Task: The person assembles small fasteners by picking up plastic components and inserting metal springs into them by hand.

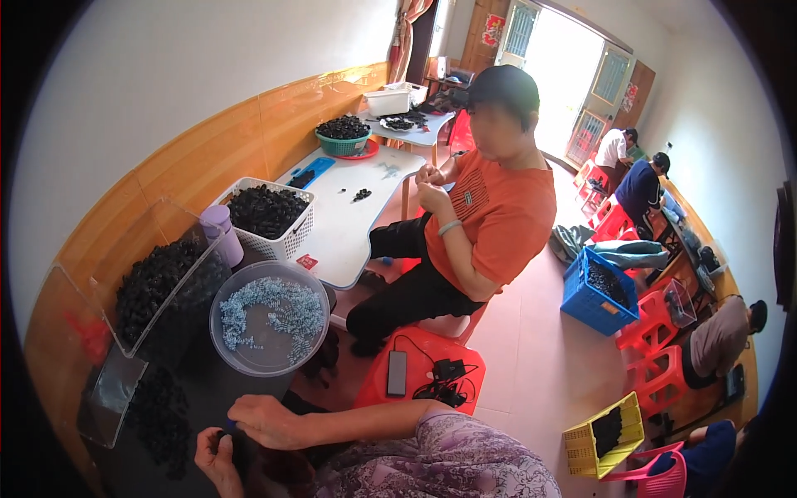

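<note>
The left hand [217,466] pinches a small black part [222,435] above the near side of the dark table [257,387]. The right hand [267,421] is just beside it, fingers bent narrow; whether it grips anything cannot be determined. Loose black pieces [158,423] lie left; a round tub [270,363] of light-blue pieces [290,303] stands farther off.
</note>
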A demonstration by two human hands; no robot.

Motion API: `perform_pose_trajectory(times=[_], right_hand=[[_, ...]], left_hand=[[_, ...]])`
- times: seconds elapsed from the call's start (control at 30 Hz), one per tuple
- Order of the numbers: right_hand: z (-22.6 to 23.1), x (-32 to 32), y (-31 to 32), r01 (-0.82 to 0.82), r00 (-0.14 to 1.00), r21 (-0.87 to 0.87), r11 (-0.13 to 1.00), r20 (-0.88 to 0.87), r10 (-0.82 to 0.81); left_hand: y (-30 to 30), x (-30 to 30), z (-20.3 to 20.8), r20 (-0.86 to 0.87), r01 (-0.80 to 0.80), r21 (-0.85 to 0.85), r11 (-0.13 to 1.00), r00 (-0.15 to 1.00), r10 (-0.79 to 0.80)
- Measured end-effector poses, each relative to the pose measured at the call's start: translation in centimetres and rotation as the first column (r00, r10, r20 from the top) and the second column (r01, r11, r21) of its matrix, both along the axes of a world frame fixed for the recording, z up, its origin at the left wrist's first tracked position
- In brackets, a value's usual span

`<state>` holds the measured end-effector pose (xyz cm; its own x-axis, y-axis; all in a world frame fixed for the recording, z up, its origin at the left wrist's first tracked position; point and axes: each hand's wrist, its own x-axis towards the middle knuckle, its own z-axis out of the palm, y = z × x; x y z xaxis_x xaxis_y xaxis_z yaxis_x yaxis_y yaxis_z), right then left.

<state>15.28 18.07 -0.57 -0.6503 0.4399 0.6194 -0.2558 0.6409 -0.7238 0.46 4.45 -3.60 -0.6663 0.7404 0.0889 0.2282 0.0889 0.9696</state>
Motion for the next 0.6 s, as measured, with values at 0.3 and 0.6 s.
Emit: perform_pose_trajectory(times=[0.3,0.6], right_hand=[[4.5,7.7,6.9,0.3,0.934,0.279,0.912,0.108,-0.341],[4.0,5.2,14.4,0.209,0.864,0.408,0.889,0.348,-0.363]], left_hand=[[-0.6,4.1,1.9,0.112,-0.004,0.144,0.99,0.994,-0.012],[-1.9,3.9,1.5,0.316,-0.144,0.307,0.941,0.948,0.042]])
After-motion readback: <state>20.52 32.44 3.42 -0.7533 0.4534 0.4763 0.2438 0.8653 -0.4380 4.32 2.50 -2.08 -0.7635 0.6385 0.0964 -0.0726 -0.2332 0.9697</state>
